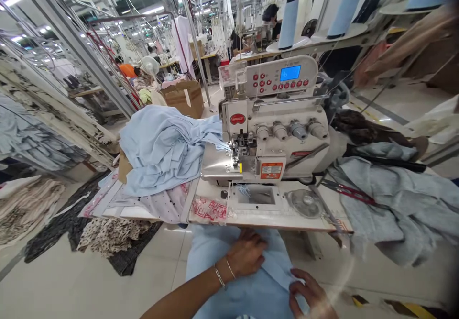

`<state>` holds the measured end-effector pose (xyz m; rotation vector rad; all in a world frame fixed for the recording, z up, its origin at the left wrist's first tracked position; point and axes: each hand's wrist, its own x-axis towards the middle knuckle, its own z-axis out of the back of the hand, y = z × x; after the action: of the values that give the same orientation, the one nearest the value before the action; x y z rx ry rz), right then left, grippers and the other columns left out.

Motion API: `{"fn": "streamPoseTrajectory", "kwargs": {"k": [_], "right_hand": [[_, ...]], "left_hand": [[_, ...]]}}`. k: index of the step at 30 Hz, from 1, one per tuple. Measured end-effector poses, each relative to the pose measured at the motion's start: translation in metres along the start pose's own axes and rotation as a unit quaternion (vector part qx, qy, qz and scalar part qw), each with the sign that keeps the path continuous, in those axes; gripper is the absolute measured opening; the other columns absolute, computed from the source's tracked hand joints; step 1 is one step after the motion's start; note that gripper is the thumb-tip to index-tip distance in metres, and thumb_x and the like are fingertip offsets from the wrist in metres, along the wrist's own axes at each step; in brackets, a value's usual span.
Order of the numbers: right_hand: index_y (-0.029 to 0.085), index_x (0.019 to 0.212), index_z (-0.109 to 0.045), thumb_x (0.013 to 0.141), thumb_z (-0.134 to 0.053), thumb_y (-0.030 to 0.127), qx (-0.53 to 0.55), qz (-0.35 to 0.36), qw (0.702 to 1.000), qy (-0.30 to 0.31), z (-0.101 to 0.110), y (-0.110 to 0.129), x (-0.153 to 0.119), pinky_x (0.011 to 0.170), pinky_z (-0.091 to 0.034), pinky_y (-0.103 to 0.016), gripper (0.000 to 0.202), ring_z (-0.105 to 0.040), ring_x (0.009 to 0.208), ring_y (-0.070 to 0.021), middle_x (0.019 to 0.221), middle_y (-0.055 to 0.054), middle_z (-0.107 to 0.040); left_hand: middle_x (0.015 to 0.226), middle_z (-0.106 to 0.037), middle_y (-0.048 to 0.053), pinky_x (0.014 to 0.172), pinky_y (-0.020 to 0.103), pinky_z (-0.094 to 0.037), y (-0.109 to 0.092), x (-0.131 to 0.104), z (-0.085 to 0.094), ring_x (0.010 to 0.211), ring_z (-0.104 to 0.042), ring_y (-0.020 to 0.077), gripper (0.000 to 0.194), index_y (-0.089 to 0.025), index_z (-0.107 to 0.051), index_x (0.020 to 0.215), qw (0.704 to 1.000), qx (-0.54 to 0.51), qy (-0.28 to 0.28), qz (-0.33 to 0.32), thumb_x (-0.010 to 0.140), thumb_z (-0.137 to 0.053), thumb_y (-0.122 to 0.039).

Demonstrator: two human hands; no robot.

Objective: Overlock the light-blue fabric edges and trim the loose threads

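Light blue fabric [204, 257] lies over my lap below the front edge of the sewing table. My left hand [247, 254], with bracelets at the wrist, rests on this fabric with its fingers curled into it. To the right, my right hand [304, 290] pinches the fabric's edge between thumb and fingers. Above both hands stands a white overlock sewing machine [276, 108] with a lit blue display. A large heap of light blue fabric [161, 142] lies left of the machine, one end reaching the presser foot area.
Red-handled scissors [355, 192] lie beside grey-blue fabric [401, 204] on the table's right. Patterned cloth [111, 235] hangs low at the left. Thread cones [289, 22] stand behind the machine. A cardboard box [184, 99] and other people [125, 68] are farther back.
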<state>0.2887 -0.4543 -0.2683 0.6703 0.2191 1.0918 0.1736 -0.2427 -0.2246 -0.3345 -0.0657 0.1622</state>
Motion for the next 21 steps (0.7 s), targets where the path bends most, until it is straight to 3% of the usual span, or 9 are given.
{"fn": "streamPoseTrajectory", "kwargs": {"k": [2,4,6,9,14,16,18,21], "right_hand": [[0.022,0.079,-0.062,0.082,-0.047,0.027,0.018,0.008,1.0,0.005,-0.007,0.002,0.007,0.086,-0.053,-0.036,0.016,-0.065,0.103,-0.0248,0.11,-0.01,-0.066],[0.021,0.093,-0.061,0.084,-0.049,0.028,0.03,0.01,0.999,0.012,-0.012,0.005,0.017,0.078,-0.054,-0.036,0.017,-0.068,0.087,-0.0233,0.094,-0.007,-0.069],[0.02,0.103,-0.061,0.09,-0.048,0.03,0.04,0.015,0.999,0.018,-0.013,0.007,0.025,0.071,-0.052,-0.035,0.021,-0.067,0.07,-0.0216,0.08,-0.004,-0.069],[0.022,0.096,-0.067,0.093,-0.046,0.033,0.06,0.045,0.997,0.023,-0.002,0.013,0.032,0.076,-0.051,-0.038,0.024,-0.068,0.078,-0.0245,0.086,-0.006,-0.071],[0.022,0.092,-0.063,0.094,-0.045,0.03,0.107,0.069,0.992,0.025,0.046,0.041,0.03,0.09,-0.047,-0.032,0.02,-0.062,0.1,-0.0208,0.102,-0.007,-0.065],[0.023,0.092,-0.059,0.095,-0.046,0.031,0.115,0.057,0.991,0.022,0.072,0.062,0.027,0.082,-0.048,-0.025,0.016,-0.063,0.091,-0.0169,0.097,-0.003,-0.064],[0.024,0.088,-0.058,0.094,-0.05,0.036,0.119,0.043,0.992,0.021,0.099,0.088,0.023,0.063,-0.046,-0.021,0.016,-0.059,0.068,-0.0131,0.078,0.002,-0.06],[0.023,0.077,-0.056,0.091,-0.054,0.041,0.125,0.015,0.988,0.085,0.139,0.123,0.02,0.057,-0.039,-0.021,0.023,-0.055,0.062,-0.012,0.069,0.004,-0.056]], "left_hand": [[0.091,-0.066,0.006,0.094,0.043,-0.047,0.003,-0.002,0.001,0.096,-0.061,0.0262,0.01,-0.022,-0.062,0.095,1.0,0.001,0.006,-0.002,0.088,-0.056,-0.025],[0.084,-0.066,0.005,0.09,0.037,-0.049,0.002,-0.005,0.004,0.09,-0.063,0.0229,0.012,-0.024,-0.061,0.087,1.0,-0.003,0.006,-0.009,0.091,-0.05,-0.022],[0.085,-0.067,0.003,0.086,0.031,-0.05,-0.002,-0.009,0.01,0.086,-0.064,0.0193,0.015,-0.025,-0.06,0.089,1.0,-0.011,0.001,-0.021,0.094,-0.046,-0.021],[0.085,-0.067,0.001,0.078,0.028,-0.051,-0.008,-0.022,0.024,0.08,-0.064,0.0166,0.012,-0.021,-0.058,0.095,0.999,-0.022,-0.006,-0.032,0.094,-0.047,-0.022],[0.082,-0.065,0.002,0.072,0.03,-0.051,-0.01,-0.062,0.046,0.077,-0.063,0.0189,0.02,-0.019,-0.06,0.099,0.999,-0.024,-0.023,-0.02,0.091,-0.056,-0.038],[0.084,-0.063,0.006,0.074,0.034,-0.051,-0.009,-0.078,0.057,0.081,-0.062,0.0221,0.018,-0.018,-0.062,0.093,0.999,-0.016,-0.039,-0.006,0.091,-0.055,-0.034],[0.088,-0.062,0.01,0.076,0.038,-0.051,-0.006,-0.093,0.071,0.085,-0.061,0.0244,0.017,-0.017,-0.063,0.087,0.997,-0.016,-0.08,0.015,0.092,-0.049,-0.025],[0.107,-0.063,0.014,0.089,0.045,-0.049,-0.001,-0.112,0.098,0.103,-0.06,0.0276,0.02,-0.018,-0.066,0.086,0.982,-0.061,-0.174,0.043,0.091,-0.046,-0.021]]}}
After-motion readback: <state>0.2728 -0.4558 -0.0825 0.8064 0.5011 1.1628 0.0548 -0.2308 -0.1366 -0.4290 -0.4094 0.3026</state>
